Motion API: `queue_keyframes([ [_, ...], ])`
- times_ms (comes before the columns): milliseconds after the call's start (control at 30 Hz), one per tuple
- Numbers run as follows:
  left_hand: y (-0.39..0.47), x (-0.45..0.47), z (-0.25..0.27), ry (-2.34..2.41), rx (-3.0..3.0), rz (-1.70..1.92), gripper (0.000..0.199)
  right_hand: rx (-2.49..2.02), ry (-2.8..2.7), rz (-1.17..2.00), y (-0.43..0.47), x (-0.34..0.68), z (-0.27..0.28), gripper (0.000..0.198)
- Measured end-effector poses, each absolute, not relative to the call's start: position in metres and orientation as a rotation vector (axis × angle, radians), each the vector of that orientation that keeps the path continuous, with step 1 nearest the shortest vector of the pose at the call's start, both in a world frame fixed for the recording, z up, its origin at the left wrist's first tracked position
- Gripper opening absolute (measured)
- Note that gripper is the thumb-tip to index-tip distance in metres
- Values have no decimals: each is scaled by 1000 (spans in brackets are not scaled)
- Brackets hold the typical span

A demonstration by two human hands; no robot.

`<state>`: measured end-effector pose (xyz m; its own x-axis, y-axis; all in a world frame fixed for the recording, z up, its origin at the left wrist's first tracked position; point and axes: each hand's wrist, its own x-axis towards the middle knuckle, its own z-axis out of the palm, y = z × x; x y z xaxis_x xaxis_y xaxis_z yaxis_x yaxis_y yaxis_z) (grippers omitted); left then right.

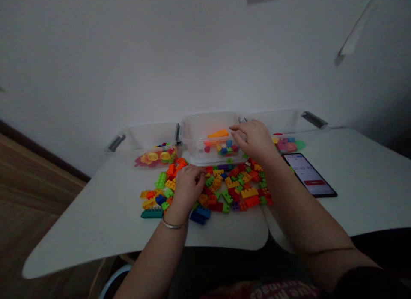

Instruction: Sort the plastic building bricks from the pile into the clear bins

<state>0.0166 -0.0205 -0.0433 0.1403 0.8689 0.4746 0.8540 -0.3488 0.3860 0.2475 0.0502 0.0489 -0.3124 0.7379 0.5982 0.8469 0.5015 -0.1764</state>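
Note:
A heap of colourful toy building bricks (231, 184) is spread over the white table in front of me. My left hand (190, 182) rests low over the left half of the heap, fingers curled in among the bricks; what they may hold is hidden. Behind the heap stands a clear plastic bin (210, 119) with several small pieces and an orange piece (218, 133) inside. Over that bin's right edge hovers my right hand (253, 138), its thumb and fingers apart and nothing visible between them.
A clear bin on the left (150, 132) holds pink and yellow pieces. Another clear bin on the right (272, 119) contains red, blue and green pieces. A phone (308, 174) with its screen lit lies right of the heap. The wall rises directly behind the bins.

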Motion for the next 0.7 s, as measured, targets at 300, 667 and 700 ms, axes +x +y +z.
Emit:
queue_keyframes([
  [300, -21, 17, -45, 1809, 2345, 976, 19, -1385, -2393, 26, 2, 253, 88, 22],
  [667, -21, 17, -44, 1826, 2325, 975, 18, -1815, -2770, 48, 32, 244, 48, 22],
  [700, -21, 17, -44, 1828, 2322, 972, 18, -1839, -2772, 42, 34, 243, 46, 22],
])
